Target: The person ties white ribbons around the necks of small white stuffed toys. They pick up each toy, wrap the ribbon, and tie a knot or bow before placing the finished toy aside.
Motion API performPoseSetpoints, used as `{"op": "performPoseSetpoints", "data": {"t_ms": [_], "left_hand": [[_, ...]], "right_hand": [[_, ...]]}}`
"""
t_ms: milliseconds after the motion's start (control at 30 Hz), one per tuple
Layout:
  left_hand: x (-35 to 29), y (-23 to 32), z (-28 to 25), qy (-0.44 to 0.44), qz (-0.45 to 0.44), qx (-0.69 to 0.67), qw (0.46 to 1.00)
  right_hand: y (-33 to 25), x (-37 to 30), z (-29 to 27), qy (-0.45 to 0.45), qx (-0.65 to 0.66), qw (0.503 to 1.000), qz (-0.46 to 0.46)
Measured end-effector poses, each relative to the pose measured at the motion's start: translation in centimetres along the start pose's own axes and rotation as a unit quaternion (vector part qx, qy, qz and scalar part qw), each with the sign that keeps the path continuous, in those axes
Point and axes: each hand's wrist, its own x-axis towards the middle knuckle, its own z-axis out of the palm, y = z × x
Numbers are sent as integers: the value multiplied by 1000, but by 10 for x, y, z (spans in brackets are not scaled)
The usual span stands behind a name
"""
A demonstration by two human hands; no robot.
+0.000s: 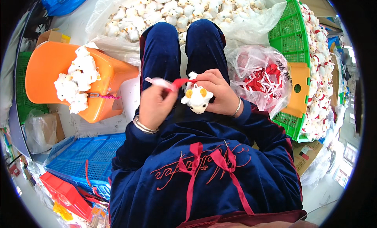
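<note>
Over my lap, my right hand is closed around a small white plush sheep with yellow-orange horns and dark eyes, its head toward me. A red ribbon with a whitish end stretches from the sheep's neck area across to my left hand. The fingers of my left hand are pinched together on the ribbon, a little blurred by motion. My right fingers cover much of the sheep's body and the ribbon's other end.
Several plush sheep lie on an orange chair at left. A plastic bag of red-and-white ribbons sits at right, beside a green crate and many sheep with red ribbons. More plush fills the far sheet. A blue crate stands near left.
</note>
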Motion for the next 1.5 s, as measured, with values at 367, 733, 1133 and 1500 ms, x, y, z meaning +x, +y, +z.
{"op": "performPoseSetpoints", "data": {"t_ms": [367,733,1133,1500], "left_hand": [[14,40,2,-45,293,81,952],[21,9,15,-98,158,79,979],[15,20,16,-139,166,237,947],[6,4,20,-159,194,50,967]], "right_hand": [[0,-12,11,-84,50,995,13],[1,-19,5,-84,119,989,38],[2,-14,-2,-85,-2,996,-15],[9,-23,4,-91,75,993,23]]}}
